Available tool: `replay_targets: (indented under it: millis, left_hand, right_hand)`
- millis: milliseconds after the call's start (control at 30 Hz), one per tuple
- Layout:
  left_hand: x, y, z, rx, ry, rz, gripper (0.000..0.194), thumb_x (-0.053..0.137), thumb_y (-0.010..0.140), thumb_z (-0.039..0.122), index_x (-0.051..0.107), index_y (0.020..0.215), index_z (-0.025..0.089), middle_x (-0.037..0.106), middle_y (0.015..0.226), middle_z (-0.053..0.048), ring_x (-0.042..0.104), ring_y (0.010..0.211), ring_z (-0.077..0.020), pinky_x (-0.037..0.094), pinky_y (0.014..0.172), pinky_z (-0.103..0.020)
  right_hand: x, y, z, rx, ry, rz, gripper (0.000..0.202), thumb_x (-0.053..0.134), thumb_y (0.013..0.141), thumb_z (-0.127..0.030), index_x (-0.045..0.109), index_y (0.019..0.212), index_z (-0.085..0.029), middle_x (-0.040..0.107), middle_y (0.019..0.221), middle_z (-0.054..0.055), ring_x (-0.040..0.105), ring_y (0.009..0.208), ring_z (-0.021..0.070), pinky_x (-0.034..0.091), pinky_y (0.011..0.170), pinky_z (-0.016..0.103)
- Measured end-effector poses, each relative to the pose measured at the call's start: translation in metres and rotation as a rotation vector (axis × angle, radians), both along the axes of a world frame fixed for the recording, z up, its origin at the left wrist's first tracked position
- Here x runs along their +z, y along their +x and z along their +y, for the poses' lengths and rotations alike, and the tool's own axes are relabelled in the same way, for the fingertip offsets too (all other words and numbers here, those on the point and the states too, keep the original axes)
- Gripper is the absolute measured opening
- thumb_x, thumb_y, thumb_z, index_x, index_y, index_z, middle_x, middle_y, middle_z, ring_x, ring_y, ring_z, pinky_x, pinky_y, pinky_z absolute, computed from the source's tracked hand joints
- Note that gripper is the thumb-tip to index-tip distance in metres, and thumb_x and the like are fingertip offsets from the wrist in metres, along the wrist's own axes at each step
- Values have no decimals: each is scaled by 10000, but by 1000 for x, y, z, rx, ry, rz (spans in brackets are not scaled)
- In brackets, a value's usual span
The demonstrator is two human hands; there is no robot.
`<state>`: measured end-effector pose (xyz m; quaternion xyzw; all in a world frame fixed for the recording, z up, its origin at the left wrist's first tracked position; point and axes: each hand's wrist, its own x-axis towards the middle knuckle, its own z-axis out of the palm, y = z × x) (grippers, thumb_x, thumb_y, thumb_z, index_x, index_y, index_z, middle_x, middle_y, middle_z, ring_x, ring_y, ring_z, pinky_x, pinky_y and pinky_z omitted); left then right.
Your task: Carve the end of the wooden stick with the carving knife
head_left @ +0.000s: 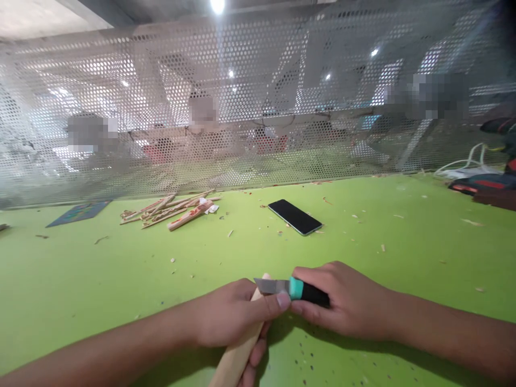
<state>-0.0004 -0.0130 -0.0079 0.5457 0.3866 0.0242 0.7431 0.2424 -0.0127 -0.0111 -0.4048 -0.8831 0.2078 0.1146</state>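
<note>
Pale wooden strip [236,357] runs from the bottom edge of the view up between the hands, its far end narrower than its near part; it looks light, stiff and dry, so it should sit firmly in a grip, though the thin end would probably chip or snap under a hard sideways push. Its broad near part seems the best place to take hold, with fingertips well back from any edge. The left hand [231,314] is closed around it, fingers curled beneath and thumb laid across the top, the thumb's tip just beside the blade; whether they touch, I cannot tell. The right hand [342,301] wraps the black and teal handle of a knife [309,294], whose blade lies across the strip near its far end. Beyond the hands, scattered shavings lie on the green table [363,258]. Farther off are a dark-screened phone [295,217], a loose pile of thin sticks [161,212] and, to its left, a flat patterned card [78,213]. At far right sits a power tool [484,183], and behind everything stands a perforated screen [242,153] with blurred people past it.
</note>
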Motion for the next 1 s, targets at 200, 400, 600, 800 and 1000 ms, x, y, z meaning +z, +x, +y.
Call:
replay_targets:
  millis: [200,400,600,800,1000]
  left_hand:
    - [0,-1,0,-24,4,-6,606,507,904,729,525,631,188,559,502,-1,581,403,-144,575,585,-334]
    - [0,-1,-1,-25,6,-6,619,497,906,735,527,620,187,562,506,-4,574,395,-139,579,597,-335]
    - [1,-2,-1,-28,23,-19,606,508,899,737,524,634,193,559,502,-3,594,423,-149,580,598,-328]
    - [3,-1,1,-52,4,-30,621,500,898,744,521,619,190,558,499,-8,573,388,-148,580,585,-343]
    - [5,0,-1,-48,22,-46,594,491,913,726,511,642,198,553,499,3,574,391,-147,578,591,-342]
  right_hand:
    - [1,1,-1,-1,15,-1,430,544,973,-606,543,815,-207,572,653,-23,459,536,130,234,518,252]
    - [1,0,0,-1,1,-7,420,545,978,-593,552,824,-203,587,662,-16,481,541,134,240,521,250]
    - [2,0,-1,3,11,5,423,540,979,-596,555,825,-202,588,657,-14,474,529,131,243,513,246]
    - [3,0,-2,1,2,1,430,538,979,-602,553,819,-203,592,657,-11,488,533,134,247,513,247]
    - [3,0,-1,1,-6,0,431,545,977,-604,557,822,-202,587,651,-16,482,525,130,243,505,245]
